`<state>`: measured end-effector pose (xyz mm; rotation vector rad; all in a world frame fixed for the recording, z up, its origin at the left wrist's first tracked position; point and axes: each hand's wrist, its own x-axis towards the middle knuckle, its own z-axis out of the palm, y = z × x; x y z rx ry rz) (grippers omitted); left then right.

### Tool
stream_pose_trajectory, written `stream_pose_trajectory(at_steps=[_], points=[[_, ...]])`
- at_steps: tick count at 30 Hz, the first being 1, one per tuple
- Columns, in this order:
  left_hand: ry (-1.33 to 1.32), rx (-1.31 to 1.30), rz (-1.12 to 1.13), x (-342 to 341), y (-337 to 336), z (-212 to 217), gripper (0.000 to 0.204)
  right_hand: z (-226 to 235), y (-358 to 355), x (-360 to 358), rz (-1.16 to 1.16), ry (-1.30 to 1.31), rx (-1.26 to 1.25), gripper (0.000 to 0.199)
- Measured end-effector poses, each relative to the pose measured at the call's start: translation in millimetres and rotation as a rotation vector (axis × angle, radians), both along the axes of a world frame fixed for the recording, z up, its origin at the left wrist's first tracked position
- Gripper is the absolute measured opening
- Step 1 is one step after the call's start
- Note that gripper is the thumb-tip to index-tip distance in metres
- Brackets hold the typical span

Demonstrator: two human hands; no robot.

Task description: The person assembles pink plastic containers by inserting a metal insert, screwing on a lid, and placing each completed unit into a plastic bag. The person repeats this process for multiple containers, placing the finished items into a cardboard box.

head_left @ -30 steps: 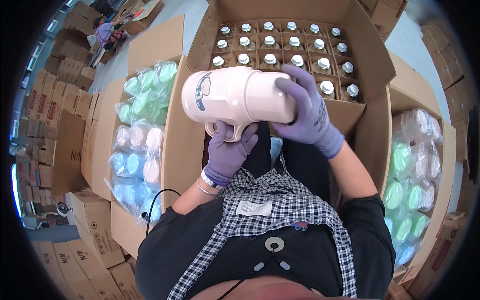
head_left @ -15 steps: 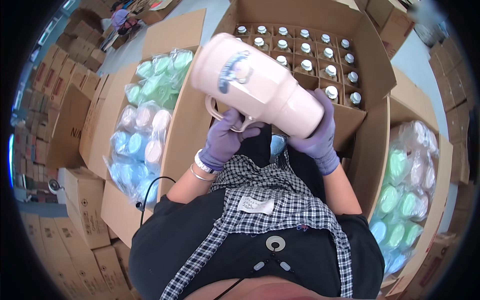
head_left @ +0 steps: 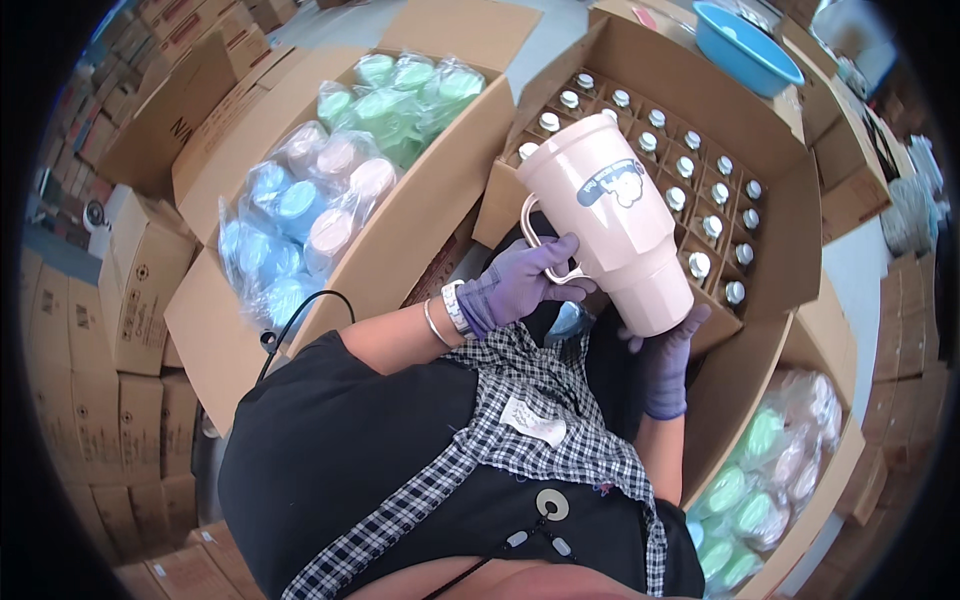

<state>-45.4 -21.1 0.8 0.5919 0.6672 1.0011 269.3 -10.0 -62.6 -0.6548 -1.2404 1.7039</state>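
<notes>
We hold one smooth pink faceted plastic mug (head_left: 612,225), tilted over the carton (head_left: 800,250): left hand (head_left: 520,285) clamped on its handle, right hand (head_left: 668,345) cupping its base.

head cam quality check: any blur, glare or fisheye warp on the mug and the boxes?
Head view: the pink mug is sharp, no motion blur, soft even light with no hard glare. The left hand on its handle and the right hand under its base are crisp too. Box edges bend toward the rim, notably the carton of bagged lids, and black vignette fills the corners.
</notes>
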Motion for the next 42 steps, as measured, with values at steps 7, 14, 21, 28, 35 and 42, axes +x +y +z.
stream_pose_trajectory(at_steps=[7,14,21,28,35,42], points=[[-0.014,-0.040,-0.024,-1.6,4.0,-9.3,0.057,25.3,-20.3,-60.6,-0.717,-0.523,0.482,0.123],[1.305,1.190,-0.046,-15.5,47.6,76.4,0.030,35.1,-0.1,10.8,-0.721,-0.231,0.227,0.092],[1.346,1.793,-0.879,61.9,39.0,16.0,0.016,31.0,-0.9,-21.1,-0.449,-0.429,0.223,0.037],[0.984,1.565,-0.798,65.4,58.3,-4.8,0.032,84.4,-60.7,41.3,-0.648,-0.819,0.348,0.042],[0.944,1.513,-0.391,69.3,29.5,-28.7,0.035,142.8,-120.4,273.1,-1.326,-1.131,0.082,0.038],[0.959,1.529,-0.308,75.0,23.5,-32.6,0.043,33.6,-42.5,367.3,-1.173,-2.088,0.413,0.036]])
